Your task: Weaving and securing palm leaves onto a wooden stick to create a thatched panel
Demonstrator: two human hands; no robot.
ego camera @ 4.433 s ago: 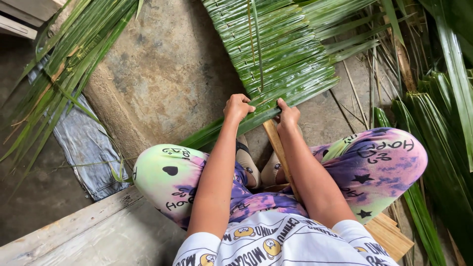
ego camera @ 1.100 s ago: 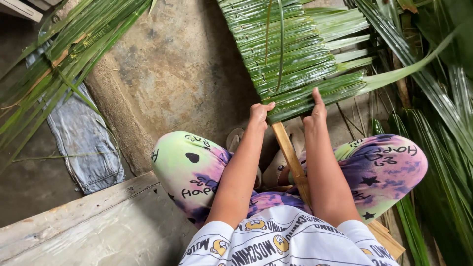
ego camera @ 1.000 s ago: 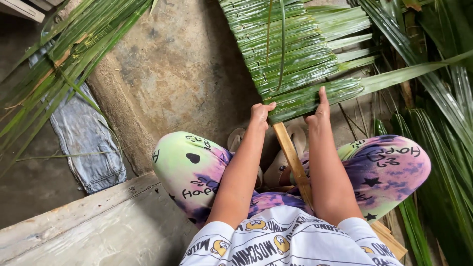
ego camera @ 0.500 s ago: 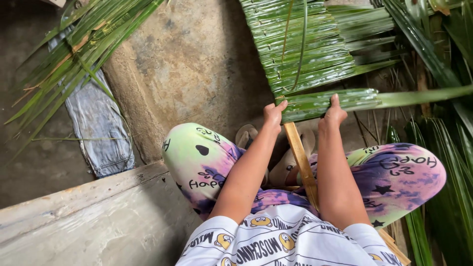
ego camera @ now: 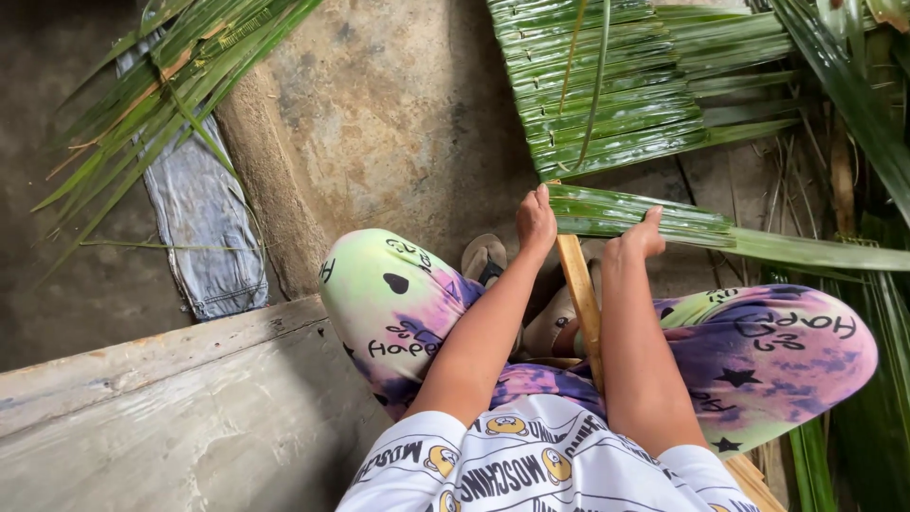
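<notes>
A woven mat of green palm leaflets spreads along a pale wooden midrib that runs toward me between my knees. My left hand pinches the near end of a folded green leaflet where it meets the midrib. My right hand presses on the same leaflet a little farther right. That leaflet stretches off to the right edge, apart from the woven part above it. My legs are in tie-dye trousers, and a sandal shows under them.
Loose palm fronds lie at upper left over a piece of denim cloth on the concrete floor. A wooden plank runs along lower left. More green fronds crowd the right side.
A long leaflet that angled up to the right now lies folded flat across the midrib under both hands. The view has shifted so the mat sits farther right.
</notes>
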